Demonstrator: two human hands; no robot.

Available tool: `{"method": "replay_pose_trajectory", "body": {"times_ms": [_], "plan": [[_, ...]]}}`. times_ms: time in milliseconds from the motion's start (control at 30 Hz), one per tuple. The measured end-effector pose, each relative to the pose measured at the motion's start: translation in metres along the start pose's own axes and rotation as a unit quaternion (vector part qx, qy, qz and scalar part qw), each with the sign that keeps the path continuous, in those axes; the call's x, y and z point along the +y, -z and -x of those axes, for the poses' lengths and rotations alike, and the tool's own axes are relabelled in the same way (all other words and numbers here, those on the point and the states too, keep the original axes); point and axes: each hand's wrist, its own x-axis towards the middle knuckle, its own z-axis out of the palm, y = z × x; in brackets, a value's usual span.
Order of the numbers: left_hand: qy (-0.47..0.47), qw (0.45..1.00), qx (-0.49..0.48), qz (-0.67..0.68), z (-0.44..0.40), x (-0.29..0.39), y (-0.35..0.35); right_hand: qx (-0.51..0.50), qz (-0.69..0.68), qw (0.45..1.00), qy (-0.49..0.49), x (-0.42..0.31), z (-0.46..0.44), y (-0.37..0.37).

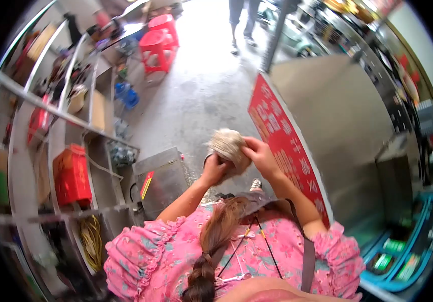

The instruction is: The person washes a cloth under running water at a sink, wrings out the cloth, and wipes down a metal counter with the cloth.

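A pale, shaggy bundle [229,143], beige to off-white, is held up in front of my chest, above the grey floor. What it is made of is too blurred to tell. My left hand [215,170] wraps round its lower left side, with the fingers closed. At its right edge my right hand [260,153] pinches it between thumb and fingers. A pink flowered top and a dark apron strap show below both hands.
Metal shelves [65,113] with a red box [71,174] stand at left, near a metal cabinet [161,176]. Red stools [157,48] are farther off. At right are a red sign [287,146], a steel surface [335,116] and a blue tray [372,277]. A person's legs [244,20] show ahead.
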Motion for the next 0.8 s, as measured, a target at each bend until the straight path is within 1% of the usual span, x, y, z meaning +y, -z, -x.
{"method": "replay_pose_trajectory", "body": {"times_ms": [33, 67, 133, 167, 200, 267, 333, 367, 400, 467, 500, 567, 600, 667, 700, 800], "plan": [[0.035, 0.999, 0.028, -0.015, -0.003, 0.000, 0.002, -0.002, 0.007, 1.000, -0.004, 0.005, -0.002, 0.000], [0.032, 0.999, 0.022, -0.012, -0.002, 0.011, 0.005, 0.004, 0.014, 1.000, -0.009, 0.012, -0.003, 0.004], [0.049, 0.999, -0.012, 0.001, 0.002, 0.008, 0.008, 0.051, 0.004, 0.998, -0.034, 0.023, 0.001, 0.008], [0.051, 0.998, -0.017, 0.028, -0.001, 0.006, 0.010, 0.065, 0.028, 0.996, -0.052, 0.038, -0.002, 0.018], [0.057, 0.998, -0.010, 0.031, -0.009, 0.004, 0.012, 0.072, 0.077, 0.993, -0.048, 0.048, -0.006, 0.029], [0.074, 0.997, 0.010, 0.035, -0.025, -0.005, 0.017, 0.080, 0.075, 0.988, -0.110, 0.075, -0.020, 0.049], [0.073, 0.995, 0.038, 0.056, -0.046, -0.009, 0.020, 0.016, 0.163, 0.981, -0.104, 0.081, -0.038, 0.061], [0.083, 0.993, 0.046, 0.073, -0.048, -0.007, 0.031, -0.009, 0.151, 0.979, -0.135, 0.080, -0.043, 0.050], [0.092, 0.990, 0.060, 0.085, -0.062, -0.005, 0.034, -0.045, 0.184, 0.976, -0.108, 0.079, -0.058, 0.049], [0.148, 0.969, 0.077, 0.182, -0.085, -0.004, 0.043, -0.104, 0.243, 0.963, -0.049, 0.078, -0.089, 0.041], [0.173, 0.953, 0.085, 0.234, -0.096, -0.005, 0.046, -0.099, 0.273, 0.957, 0.025, 0.075, -0.105, 0.036], [0.251, 0.915, 0.113, 0.297, -0.119, 0.018, 0.059, -0.090, 0.321, 0.927, 0.172, 0.068, -0.140, 0.022], [0.299, 0.887, 0.129, 0.326, -0.128, 0.032, 0.068, -0.084, 0.305, 0.932, 0.176, 0.059, -0.156, 0.012], [0.286, 0.872, 0.113, 0.381, -0.145, 0.031, 0.080, -0.078, 0.279, 0.938, 0.191, 0.039, -0.191, -0.002], [0.277, 0.863, 0.105, 0.409, -0.152, 0.031, 0.086, -0.097, 0.237, 0.946, 0.201, 0.037, -0.209, -0.008], [0.336, 0.884, 0.099, 0.311, -0.183, 0.035, 0.115, -0.179, 0.118, 0.973, 0.087, 0.042, -0.270, -0.024]]}}
